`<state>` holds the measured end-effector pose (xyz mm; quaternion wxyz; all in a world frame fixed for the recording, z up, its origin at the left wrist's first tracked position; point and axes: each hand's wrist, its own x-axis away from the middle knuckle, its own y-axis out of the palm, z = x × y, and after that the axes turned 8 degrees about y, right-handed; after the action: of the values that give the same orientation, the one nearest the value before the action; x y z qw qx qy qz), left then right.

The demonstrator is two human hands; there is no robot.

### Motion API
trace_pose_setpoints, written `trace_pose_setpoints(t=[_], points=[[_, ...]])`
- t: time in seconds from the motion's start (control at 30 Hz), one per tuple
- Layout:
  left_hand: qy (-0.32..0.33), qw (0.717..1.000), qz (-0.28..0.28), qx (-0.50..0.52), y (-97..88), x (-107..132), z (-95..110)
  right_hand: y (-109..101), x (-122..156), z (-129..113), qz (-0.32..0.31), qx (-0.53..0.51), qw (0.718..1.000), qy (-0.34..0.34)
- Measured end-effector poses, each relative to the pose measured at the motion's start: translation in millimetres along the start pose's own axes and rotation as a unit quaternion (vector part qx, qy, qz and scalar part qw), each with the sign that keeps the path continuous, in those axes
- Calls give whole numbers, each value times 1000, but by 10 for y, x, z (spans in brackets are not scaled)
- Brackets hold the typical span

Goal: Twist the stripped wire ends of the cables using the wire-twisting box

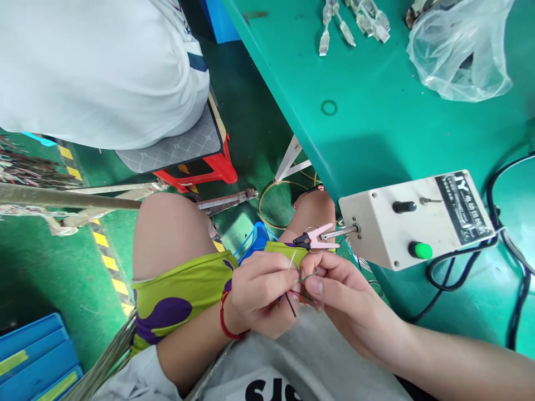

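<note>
Over my lap, my left hand (265,292) is closed on a few thin wires. From its fingers a white wire (291,260) points up, and a black wire (291,306) and a red wire (298,296) stick out below. My right hand (345,284) meets it, thumb and fingertips pinching the end of a green wire (309,277). Just beyond the fingertips is a pink and black clip (320,236), fixed to the metal shaft of a white box (412,217) with a green knob. Where the wires lead inside the left fist is hidden.
The green table (368,122) carries bundled USB cables (368,19), a transparent plastic bag (463,53) and black cords (443,278). At left, a person in a white shirt (100,72) sits on a red stool (209,170). Blue crates (42,356) stand on the floor, lower left.
</note>
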<state>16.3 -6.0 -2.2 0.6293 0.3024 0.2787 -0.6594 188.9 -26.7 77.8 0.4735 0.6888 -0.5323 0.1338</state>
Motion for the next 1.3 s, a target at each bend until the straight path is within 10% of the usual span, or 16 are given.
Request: trace_pose_setpoints(t=[0.4, 1.3], points=[[19, 999, 36, 7, 83, -32, 26, 42, -50, -38, 7, -10, 1000, 14], [-235, 929, 155, 240, 82, -55, -99, 67, -93, -69, 21, -140, 989, -33]])
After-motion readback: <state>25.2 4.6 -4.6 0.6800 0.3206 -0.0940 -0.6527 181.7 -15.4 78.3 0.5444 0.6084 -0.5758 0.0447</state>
